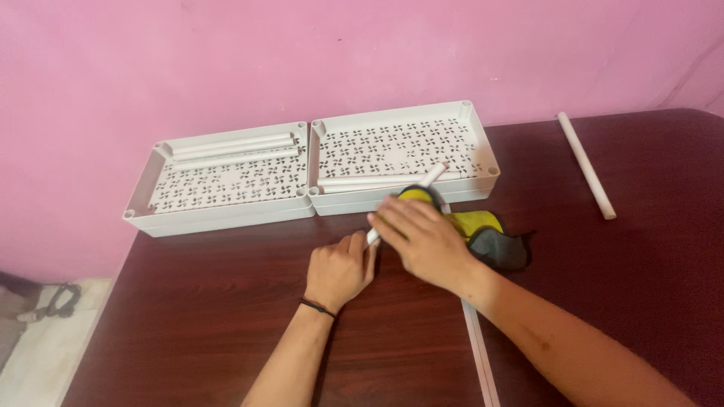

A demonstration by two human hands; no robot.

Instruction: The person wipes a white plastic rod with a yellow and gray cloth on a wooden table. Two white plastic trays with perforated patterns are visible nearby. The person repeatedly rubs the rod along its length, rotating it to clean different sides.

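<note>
Pink wall behind a dark table (188, 316). Left hand (341, 270) grips a white tube (433, 176); right hand (422, 240), open, covers its middle and a yellow-grey cloth (490, 237).

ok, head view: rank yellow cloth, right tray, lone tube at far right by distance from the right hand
From the right hand:
1. yellow cloth, touching, just right of it.
2. right tray, behind it, by the wall.
3. lone tube, far right on the table.

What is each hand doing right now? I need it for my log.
Left hand: closed around the lower end of a white tube.
Right hand: open, resting on the yellow cloth.
</note>
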